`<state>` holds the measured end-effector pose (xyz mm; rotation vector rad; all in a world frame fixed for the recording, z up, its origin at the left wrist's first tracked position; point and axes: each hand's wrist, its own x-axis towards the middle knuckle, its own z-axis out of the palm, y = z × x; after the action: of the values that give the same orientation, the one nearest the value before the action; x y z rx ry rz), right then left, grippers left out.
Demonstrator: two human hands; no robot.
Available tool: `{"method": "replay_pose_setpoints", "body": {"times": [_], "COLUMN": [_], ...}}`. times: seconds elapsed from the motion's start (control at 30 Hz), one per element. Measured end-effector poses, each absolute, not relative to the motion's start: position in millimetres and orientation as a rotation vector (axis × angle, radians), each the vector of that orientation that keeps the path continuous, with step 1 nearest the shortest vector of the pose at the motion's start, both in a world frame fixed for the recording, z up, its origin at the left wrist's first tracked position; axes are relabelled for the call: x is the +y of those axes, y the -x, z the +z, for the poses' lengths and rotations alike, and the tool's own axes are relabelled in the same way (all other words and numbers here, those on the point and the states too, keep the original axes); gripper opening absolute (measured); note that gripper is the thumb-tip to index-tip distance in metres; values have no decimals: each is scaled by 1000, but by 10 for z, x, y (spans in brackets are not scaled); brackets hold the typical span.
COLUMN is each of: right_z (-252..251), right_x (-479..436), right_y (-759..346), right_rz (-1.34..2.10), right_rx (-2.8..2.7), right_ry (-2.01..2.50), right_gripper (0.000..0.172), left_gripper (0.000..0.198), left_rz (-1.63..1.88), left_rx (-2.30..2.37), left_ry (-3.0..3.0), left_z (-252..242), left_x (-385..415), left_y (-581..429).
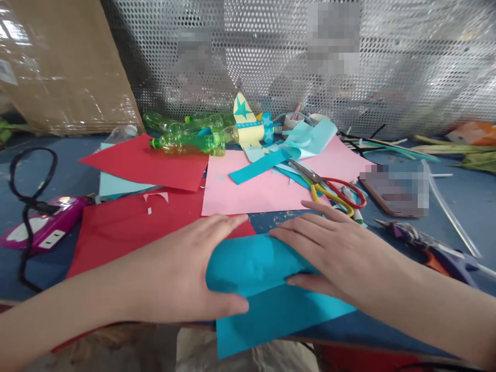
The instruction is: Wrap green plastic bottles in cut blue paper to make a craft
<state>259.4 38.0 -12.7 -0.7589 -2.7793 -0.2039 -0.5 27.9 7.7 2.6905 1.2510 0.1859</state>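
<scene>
A sheet of blue paper (251, 261) lies at the table's front edge, its far part curved up into a roll. Its flat near flap overhangs the edge. Whether something is inside the roll is hidden. My left hand (189, 268) is wrapped round the roll's left end, thumb along the near side and fingers behind. My right hand (325, 248) grips the right end, fingers over the top and thumb in front. Just beyond my right hand are scissors (323, 183) with red and yellow handles.
Red paper (155, 165) and pink paper (240, 191) lie beyond my hands. Behind stand green plastic bottles (182, 143) and a decorated bottle with paper wings (248, 132). A purple glue gun or similar corded tool (54, 225) is left; a phone (399, 191) and pliers (434, 245) are right.
</scene>
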Motion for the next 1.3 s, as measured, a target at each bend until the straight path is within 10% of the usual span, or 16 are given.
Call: {"method": "replay_pose_setpoints", "body": {"times": [0.57, 0.93, 1.3], "right_z": [-394, -128, -230], "right_x": [-173, -56, -149], "right_y": [-2757, -2745, -2790], "right_rz": [-353, 10, 64], "right_rx": [-2519, -2693, -2666], "right_ry": [717, 950, 937], "right_gripper": [28, 59, 51], "left_gripper": [48, 57, 54], "left_rz": [346, 203, 166], "left_rx": [1363, 1383, 1396], "left_ry": [-3426, -3490, -3440], "left_z": [-281, -355, -379], "left_x": [-382, -564, -711], "left_y": [-210, -252, -269]}}
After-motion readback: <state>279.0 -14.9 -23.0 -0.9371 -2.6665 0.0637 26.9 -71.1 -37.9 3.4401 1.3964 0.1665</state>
